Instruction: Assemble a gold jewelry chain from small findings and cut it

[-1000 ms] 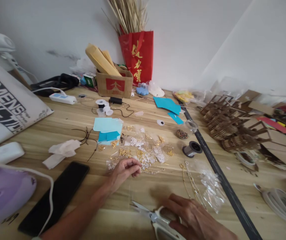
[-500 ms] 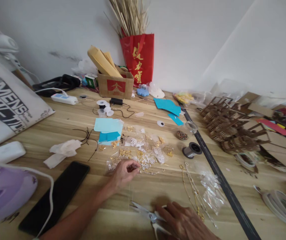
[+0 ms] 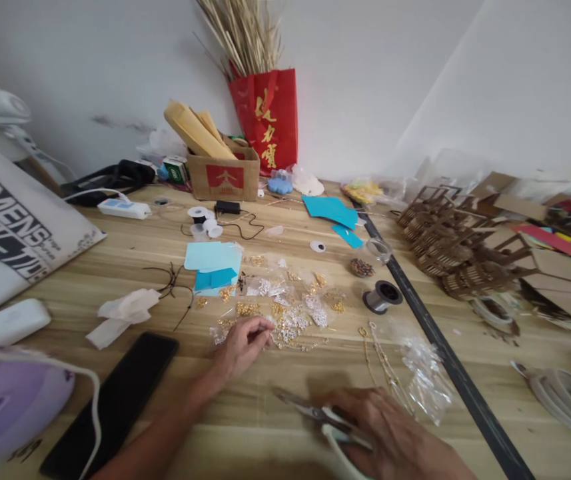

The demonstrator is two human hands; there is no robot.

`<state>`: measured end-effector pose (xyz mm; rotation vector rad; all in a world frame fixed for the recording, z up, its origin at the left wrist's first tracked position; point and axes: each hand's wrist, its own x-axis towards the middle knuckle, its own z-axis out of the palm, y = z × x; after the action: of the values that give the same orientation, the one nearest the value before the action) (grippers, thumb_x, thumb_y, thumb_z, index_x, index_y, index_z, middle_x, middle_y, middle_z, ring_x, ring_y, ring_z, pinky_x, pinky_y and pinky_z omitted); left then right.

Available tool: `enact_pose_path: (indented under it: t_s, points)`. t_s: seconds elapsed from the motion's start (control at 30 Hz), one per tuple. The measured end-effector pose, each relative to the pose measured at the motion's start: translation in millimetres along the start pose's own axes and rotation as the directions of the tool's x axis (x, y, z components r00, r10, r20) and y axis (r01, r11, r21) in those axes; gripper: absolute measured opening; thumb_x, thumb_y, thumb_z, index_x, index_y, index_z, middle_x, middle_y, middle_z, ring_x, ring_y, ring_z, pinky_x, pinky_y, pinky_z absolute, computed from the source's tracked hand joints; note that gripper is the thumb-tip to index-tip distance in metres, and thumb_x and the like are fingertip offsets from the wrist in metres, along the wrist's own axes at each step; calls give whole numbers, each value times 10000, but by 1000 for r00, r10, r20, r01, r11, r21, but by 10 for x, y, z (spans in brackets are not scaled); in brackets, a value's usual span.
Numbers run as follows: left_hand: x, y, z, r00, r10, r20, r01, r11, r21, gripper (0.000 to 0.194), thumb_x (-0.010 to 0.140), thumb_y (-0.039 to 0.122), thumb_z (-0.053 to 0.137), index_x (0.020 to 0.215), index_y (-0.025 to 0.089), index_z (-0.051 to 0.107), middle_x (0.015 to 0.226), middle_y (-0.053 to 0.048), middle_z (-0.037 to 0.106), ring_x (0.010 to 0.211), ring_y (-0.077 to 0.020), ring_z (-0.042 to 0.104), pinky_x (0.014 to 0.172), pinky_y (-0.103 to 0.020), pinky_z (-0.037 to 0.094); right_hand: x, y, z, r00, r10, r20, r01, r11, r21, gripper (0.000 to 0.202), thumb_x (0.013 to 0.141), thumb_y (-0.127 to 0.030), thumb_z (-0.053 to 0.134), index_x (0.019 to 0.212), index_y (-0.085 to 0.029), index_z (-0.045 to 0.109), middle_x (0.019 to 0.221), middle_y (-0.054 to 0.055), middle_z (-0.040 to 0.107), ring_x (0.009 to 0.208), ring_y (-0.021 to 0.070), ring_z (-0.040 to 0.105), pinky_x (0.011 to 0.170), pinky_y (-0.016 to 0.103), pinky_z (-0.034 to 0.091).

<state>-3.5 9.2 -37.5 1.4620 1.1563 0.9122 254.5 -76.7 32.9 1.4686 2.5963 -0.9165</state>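
My left hand [image 3: 245, 343] has thumb and fingertips pinched together at the front edge of a pile of clear and gold beads [image 3: 290, 321]; whatever is between them is too small to make out. Close by those fingertips lies a thin beaded chain [image 3: 302, 347]. My right hand [image 3: 380, 420] is wrapped around a pair of scissors [image 3: 312, 409] with pale handles, blades pointing left just over the tabletop. Beyond the right hand, gold and silver chains [image 3: 384, 360] lie beside crumpled clear plastic bags [image 3: 428, 380].
A wire spool [image 3: 382, 297] and a cup of small beads [image 3: 362, 267] stand right of the pile. Blue sheets [image 3: 215, 279] lie behind it. A black phone [image 3: 115, 400] and white tissue [image 3: 128, 310] are at left. Brown woven baskets [image 3: 460, 253] stand at right.
My right hand has closed around the scissors and lifted them slightly, shifting them a little right. My left hand stays pinched by the beads. The view has turned slightly.
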Motion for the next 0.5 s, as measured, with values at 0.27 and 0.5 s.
enact_pose_path:
  t_s: [0.27,0.5]
  points:
    - [2,52,-33,991,-103,90,123,957,-262,300,763,343,621,973,129,614,730,-43,685,681,-153,607,635,-259,444,271,167,47,988,104,-115,-36,875,482,347,781,-187,546,1123,-158,597,687,-6,635,580,129,583,521,194,460]
    - [-17,77,-20,983,-142,114,176,898,-404,336,720,337,703,977,133,629,764,-53,712,688,-153,616,648,-266,457,433,185,166,946,18,-325,130,894,428,468,809,-180,579,1273,-219,535,1073,83,650,888,202,643,767,284,528]
